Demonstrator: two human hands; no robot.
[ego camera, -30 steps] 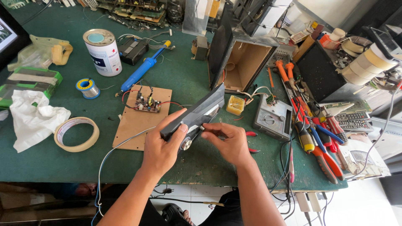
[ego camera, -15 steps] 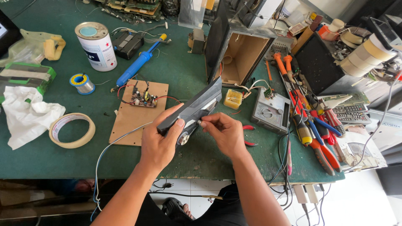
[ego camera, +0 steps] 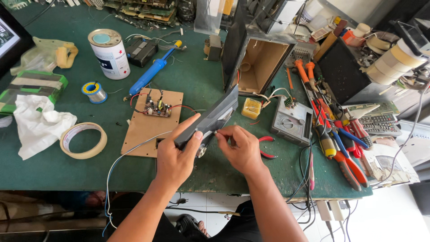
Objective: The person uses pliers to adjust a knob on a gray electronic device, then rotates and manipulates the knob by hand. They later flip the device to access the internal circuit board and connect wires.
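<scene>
Above the surface's (ego camera: 67, 175) near edge, the left hand (ego camera: 174, 157) grips a dark grey panel (ego camera: 210, 118) from below, thumb laid along its face, tilting it up. The right hand (ego camera: 239, 148) curls inward, fingers (ego camera: 222, 132) pinched narrow at the panel's lower end.

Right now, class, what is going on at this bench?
A person sits at a cluttered green workbench. The left hand grips a long dark grey panel, tilted up off the bench, while the right hand pinches at a small part on the panel's near end. Thin wires trail off toward the bench edge. Just beyond lies a small circuit board on a brown board. Pliers and screwdrivers lie to the right.
</scene>
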